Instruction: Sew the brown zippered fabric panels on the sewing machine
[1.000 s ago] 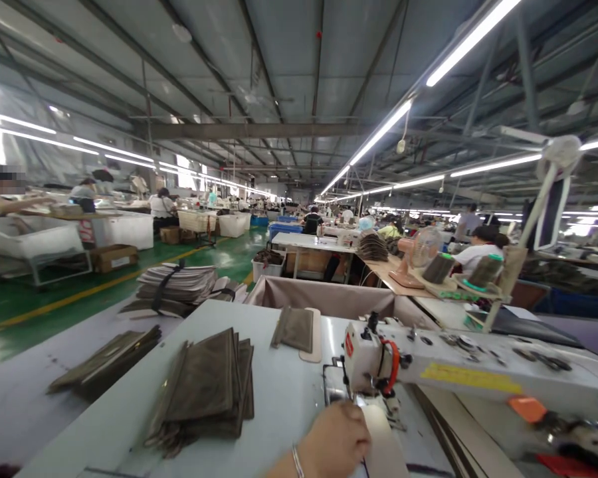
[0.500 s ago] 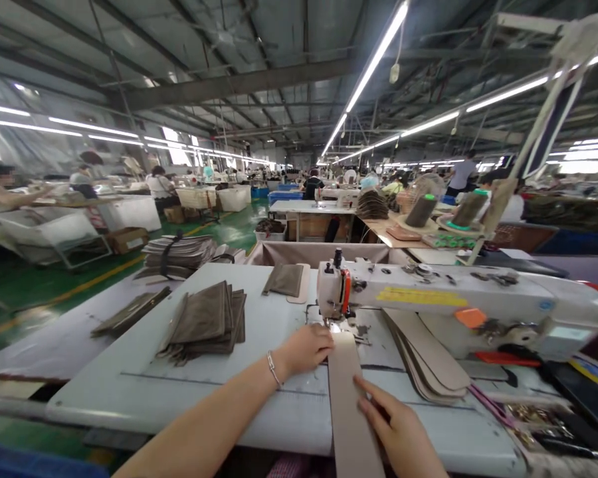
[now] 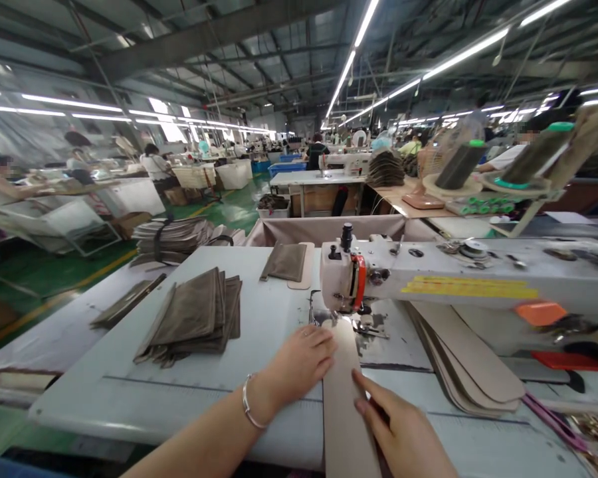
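A long beige strip (image 3: 343, 398) with a rounded far end lies on the pale table, its tip at the needle area of a white sewing machine (image 3: 336, 282). My left hand (image 3: 301, 362), with a bracelet at the wrist, presses its closed fingers on the strip's left edge close to the machine foot. Lower down, my right hand (image 3: 401, 421) grips the right edge between thumb and fingers. The strip's near end runs out of view at the bottom. Under the machine arm, several more beige strips (image 3: 463, 358) lie stacked.
Dark brown fabric pieces (image 3: 194, 315) are piled at left. Another brown piece (image 3: 285, 261) lies behind on a beige one. Thread cones (image 3: 461, 164) stand at back right. Purple-handled scissors (image 3: 553, 421) lie at right. Co-workers sit farther back.
The view has tilted down and come nearer, so the machine looks larger. Both hands stay on the strip in nearly the same places.
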Motion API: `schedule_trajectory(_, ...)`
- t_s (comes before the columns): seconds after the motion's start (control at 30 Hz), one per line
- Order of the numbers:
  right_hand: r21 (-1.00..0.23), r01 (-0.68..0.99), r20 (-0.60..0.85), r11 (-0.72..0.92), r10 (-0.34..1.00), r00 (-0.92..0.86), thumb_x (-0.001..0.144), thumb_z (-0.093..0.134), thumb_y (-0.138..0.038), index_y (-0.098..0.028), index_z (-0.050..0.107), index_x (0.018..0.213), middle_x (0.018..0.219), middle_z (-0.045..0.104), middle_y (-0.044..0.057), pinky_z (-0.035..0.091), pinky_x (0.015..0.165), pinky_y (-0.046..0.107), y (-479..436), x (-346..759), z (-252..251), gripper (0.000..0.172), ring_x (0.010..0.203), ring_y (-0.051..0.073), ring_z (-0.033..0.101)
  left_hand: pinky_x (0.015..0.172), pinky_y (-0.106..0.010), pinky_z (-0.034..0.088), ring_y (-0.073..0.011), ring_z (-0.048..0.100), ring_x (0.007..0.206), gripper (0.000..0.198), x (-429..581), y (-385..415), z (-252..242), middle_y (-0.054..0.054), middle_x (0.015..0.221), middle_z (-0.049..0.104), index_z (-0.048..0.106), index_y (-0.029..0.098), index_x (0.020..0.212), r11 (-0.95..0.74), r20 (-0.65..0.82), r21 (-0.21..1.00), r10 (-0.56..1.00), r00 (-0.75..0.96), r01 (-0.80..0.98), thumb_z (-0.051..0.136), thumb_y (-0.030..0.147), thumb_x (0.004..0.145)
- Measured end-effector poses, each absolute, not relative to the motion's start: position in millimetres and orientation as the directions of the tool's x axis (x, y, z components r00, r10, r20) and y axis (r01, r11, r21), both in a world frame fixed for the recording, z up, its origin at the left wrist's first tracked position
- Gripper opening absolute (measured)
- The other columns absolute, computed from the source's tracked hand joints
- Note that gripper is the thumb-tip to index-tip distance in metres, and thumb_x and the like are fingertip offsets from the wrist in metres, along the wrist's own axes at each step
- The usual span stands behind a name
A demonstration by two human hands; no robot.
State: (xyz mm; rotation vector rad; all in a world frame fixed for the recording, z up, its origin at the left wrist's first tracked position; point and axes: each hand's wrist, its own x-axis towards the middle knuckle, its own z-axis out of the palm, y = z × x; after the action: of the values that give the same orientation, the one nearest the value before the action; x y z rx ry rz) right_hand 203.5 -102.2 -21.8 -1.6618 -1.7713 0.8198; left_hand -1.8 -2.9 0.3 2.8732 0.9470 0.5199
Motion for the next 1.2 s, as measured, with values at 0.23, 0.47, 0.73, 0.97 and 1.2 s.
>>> schedule_trajectory(0.23,-0.767,0.64,-0.088,-0.049,0.996,-0.03,0.089,0.048,-0.04,-0.028,0.059,0.13,0.121,0.066,0.002,0.05,0.093,0.033,-94.0,207.9,-18.7,0.044,0.107,0.023,0.064,0.113,-0.044,0.034,-0.0225,0.046,0.13,0.037,-1.7,0.2,0.2,-0.008,0.135,0.053,0.049,0.019,0.131,-0.791,0.249,0.19,0.611,0.751,0.581,0.051,0.028,0.096)
schedule_trajectory(0.47,-0.801,0.593,-0.09,-0.077,0.996,0.007,0.088,0.049,-0.043,-0.027,0.06,0.129,0.122,0.065,0.002,0.05,0.093,0.032,-91.9,210.5,-20.9,0.046,0.113,0.024,0.061,0.113,-0.048,0.034,-0.0248,0.046,0.129,0.038,0.1,1.1,-3.0,-0.009,0.137,0.051,0.047,0.02,0.132,-0.776,0.249,0.204,0.63,0.735,0.597,0.05,0.029,0.096)
schedule_trajectory(0.73,-0.822,0.551,-0.173,-0.147,0.985,0.005,0.086,0.047,-0.05,-0.027,0.061,0.129,0.116,0.068,0.003,0.057,0.073,0.03,-88.5,208.0,-9.9,0.05,0.082,0.023,0.071,0.114,-0.046,0.033,-0.0244,0.044,0.131,0.039,1.0,-0.2,-2.5,-0.008,0.14,0.048,0.047,0.019,0.133,-0.761,0.239,0.2,0.649,0.722,0.618,0.052,0.028,0.095)
schedule_trajectory(0.97,-0.828,0.521,-0.272,-0.21,0.961,-0.045,0.089,0.039,-0.05,-0.026,0.054,0.136,0.113,0.069,0.003,0.046,0.035,0.027,-90.8,203.8,-3.5,0.055,0.034,0.012,0.055,0.115,-0.045,0.033,-0.0236,0.045,0.129,0.038,1.2,0.1,-1.3,-0.007,0.138,0.051,0.05,0.019,0.131,-0.758,0.26,0.228,0.653,0.712,0.612,0.053,0.027,0.094)
schedule_trajectory(1.2,-0.82,0.562,-0.132,-0.105,0.991,-0.009,0.089,0.046,-0.044,-0.026,0.061,0.129,0.115,0.068,0.002,0.058,0.06,0.029,-89.2,205.0,-7.8,0.047,0.071,0.021,0.072,0.115,-0.047,0.032,-0.0247,0.045,0.131,0.039,1.1,0.7,-4.3,-0.008,0.14,0.049,0.049,0.019,0.132,-0.761,0.263,0.224,0.649,0.714,0.609,0.052,0.027,0.094)
